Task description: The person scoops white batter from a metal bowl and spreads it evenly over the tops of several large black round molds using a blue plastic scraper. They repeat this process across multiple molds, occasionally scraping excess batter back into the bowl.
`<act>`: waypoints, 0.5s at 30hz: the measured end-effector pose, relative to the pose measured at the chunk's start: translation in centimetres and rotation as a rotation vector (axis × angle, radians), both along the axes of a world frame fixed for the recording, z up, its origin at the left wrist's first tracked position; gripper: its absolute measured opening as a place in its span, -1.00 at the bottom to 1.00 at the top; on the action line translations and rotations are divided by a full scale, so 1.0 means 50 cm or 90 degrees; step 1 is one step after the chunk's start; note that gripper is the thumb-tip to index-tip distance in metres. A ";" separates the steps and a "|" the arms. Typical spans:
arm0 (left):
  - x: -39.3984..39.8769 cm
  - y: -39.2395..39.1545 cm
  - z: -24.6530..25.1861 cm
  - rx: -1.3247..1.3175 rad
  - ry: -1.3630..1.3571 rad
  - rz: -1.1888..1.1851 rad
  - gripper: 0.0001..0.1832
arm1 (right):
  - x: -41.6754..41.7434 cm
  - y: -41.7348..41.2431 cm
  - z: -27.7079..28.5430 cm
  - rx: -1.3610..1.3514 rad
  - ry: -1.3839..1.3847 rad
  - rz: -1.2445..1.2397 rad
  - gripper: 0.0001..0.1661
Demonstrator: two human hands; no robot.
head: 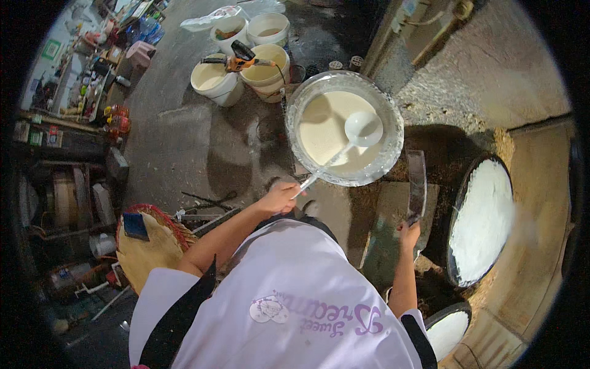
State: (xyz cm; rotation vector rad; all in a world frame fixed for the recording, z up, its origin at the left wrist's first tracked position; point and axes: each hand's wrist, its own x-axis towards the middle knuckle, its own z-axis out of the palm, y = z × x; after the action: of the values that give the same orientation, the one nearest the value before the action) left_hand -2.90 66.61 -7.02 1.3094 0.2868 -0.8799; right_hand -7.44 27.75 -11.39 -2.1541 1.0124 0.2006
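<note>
My left hand (281, 198) grips the handle of a long white ladle (364, 129). The ladle's bowl is held over a large round basin (392, 138) that contains a cream-coloured liquid batter (315, 131). Splashes of batter coat the basin's rim. In my right hand (409, 234) is the end of a long, slightly curved flat scraper (417, 182), its blade pointing away from me. To the right of that hand, a dark round griddle (453, 258) bears a white spread layer (481, 221). Part of a second round griddle (469, 311) with a white surface shows lower right.
Beyond the basin stand several white buckets (226, 94), with an orange and black power tool (242, 59) lying across two. A round woven tray (156, 244) carrying a dark phone-like slab (135, 226) sits at my left. Cluttered shelves (60, 121) line the left side.
</note>
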 end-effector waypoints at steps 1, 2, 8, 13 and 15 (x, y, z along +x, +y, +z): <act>0.000 0.005 0.006 -0.121 0.114 0.009 -0.70 | 0.030 -0.001 0.019 0.015 0.006 0.015 -0.35; -0.006 0.013 0.017 -0.171 0.111 0.014 -0.71 | 0.058 0.006 0.040 0.030 0.025 0.018 -0.33; -0.012 0.222 0.051 -0.346 0.209 0.011 -0.68 | 0.221 0.148 0.185 0.344 0.038 0.195 -0.71; -0.010 0.412 0.011 -0.266 0.136 0.120 -0.69 | 0.422 0.393 0.191 0.386 0.133 0.373 -0.73; 0.015 0.496 -0.004 -0.200 0.127 0.189 -0.69 | 0.510 0.529 0.163 0.404 0.137 0.436 -0.71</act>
State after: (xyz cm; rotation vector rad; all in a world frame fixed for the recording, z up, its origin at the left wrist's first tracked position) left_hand -2.13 91.40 -7.21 0.8630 0.4665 -0.7660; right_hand 18.03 54.20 -3.26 -1.8110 0.2106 0.9544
